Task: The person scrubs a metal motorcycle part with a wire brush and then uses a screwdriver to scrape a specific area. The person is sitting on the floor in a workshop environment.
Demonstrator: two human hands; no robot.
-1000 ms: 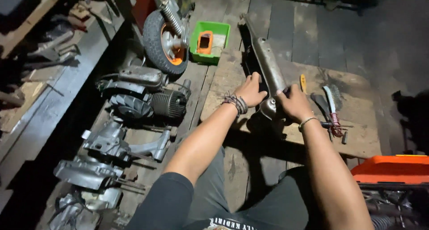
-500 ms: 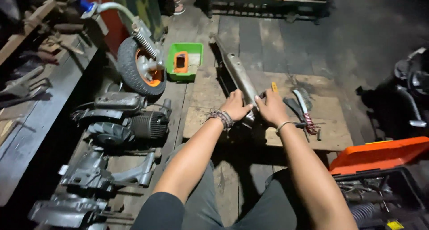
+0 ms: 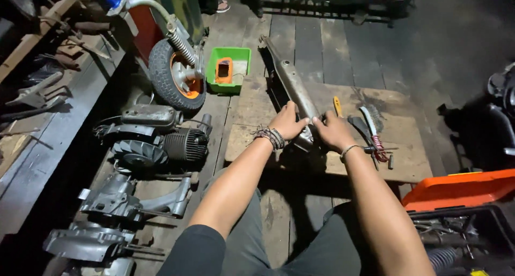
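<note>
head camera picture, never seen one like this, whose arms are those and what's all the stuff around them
The picture comes from a camera worn on a person's head, looking down, so the two bare arms are that person's own. They sit on a dark plank floor. The left hand and the right hand both rest on the near end of a long grey metal exhaust pipe, each with a closed grip as far as can be seen. The pipe lies on a worn wooden board. Right of the hands lie a wire brush with a red-wrapped handle and a yellow-handled tool. To the left are a small wheel with an orange hub, a green plastic tray and grey engine parts. An orange toolbox lid sits at the lower right.
</note>
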